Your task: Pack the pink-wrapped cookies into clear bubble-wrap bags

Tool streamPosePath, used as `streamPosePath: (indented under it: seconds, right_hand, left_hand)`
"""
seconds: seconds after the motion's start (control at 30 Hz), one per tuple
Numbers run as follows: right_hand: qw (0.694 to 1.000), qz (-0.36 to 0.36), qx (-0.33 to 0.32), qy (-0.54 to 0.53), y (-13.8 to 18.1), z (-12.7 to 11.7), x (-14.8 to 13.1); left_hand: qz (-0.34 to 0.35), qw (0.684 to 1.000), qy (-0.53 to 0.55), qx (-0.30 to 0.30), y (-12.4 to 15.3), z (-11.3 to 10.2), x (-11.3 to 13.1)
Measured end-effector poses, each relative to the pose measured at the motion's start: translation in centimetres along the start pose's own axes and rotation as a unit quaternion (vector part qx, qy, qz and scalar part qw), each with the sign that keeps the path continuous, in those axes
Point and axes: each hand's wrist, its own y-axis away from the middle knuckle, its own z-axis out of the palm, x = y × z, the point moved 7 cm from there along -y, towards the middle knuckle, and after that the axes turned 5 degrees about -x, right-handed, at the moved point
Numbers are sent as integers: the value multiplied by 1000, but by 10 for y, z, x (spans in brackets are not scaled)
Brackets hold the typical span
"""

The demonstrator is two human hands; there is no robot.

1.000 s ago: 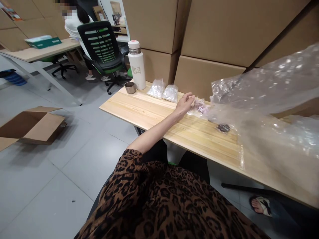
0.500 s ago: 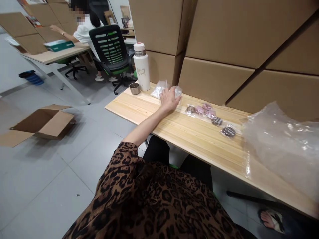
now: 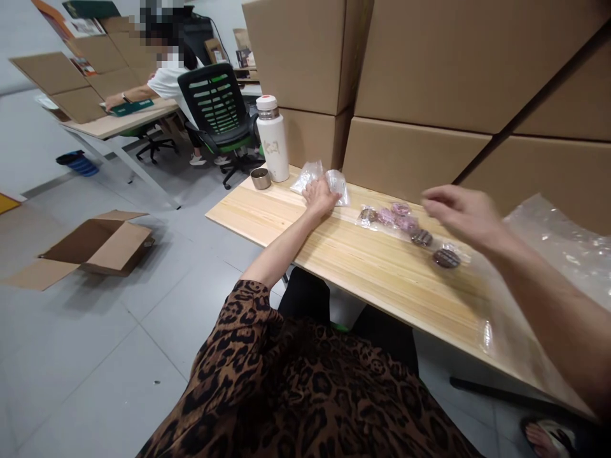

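Note:
My left hand (image 3: pixel 321 196) rests on two small clear plastic bags with white labels or contents, the left bag (image 3: pixel 308 175) and the right bag (image 3: pixel 338 184). Its fingers are spread over them. My right hand (image 3: pixel 461 213), blurred, hangs above the table with fingers bent and pointing left; whether it holds anything cannot be made out. Below it lies a row of clear-wrapped round pieces: a brown one (image 3: pixel 368 215), several pink ones (image 3: pixel 400 217), a dark one (image 3: pixel 422 237) and a larger dark brown one (image 3: pixel 447 257).
A white bottle (image 3: pixel 273 143) and a metal cup (image 3: pixel 260 179) stand at the table's left end. Cardboard boxes (image 3: pixel 415 156) wall the back. A large clear plastic sheet or bag (image 3: pixel 563 235) covers the right. An open carton (image 3: pixel 90 245) lies on the floor; a co-worker (image 3: pixel 172 83) sits beyond.
My right hand has come into view from the right, over the wrapped pieces. My left hand stays on the bags, its fingers more spread. The view has shifted slightly.

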Motion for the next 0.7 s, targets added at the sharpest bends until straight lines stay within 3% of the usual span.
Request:
streamPosePath:
  seconds: [0.17,0.33,0.43,0.53,0.7]
  right_hand:
    - [978,86,-63,-180,-53,77,-34]
    - [933,166,-95,-303,-65,107,-34]
    - [919,150,-153,-332,-62,119,-44]
    - [909,105,-209,-344,-59,127,-64]
    - [919,72,-197,-333,-61,117,-87]
  left_hand:
    - [65,987,148,-13,3,-5,-6]
    - [185,933,309,-25,31,-13,-12]
    - [159,888,422,-88,41,-5,-23]
    - [104,847,511,-104,44,-4,-29]
    - [57,819,562,-102,44,-9,-29]
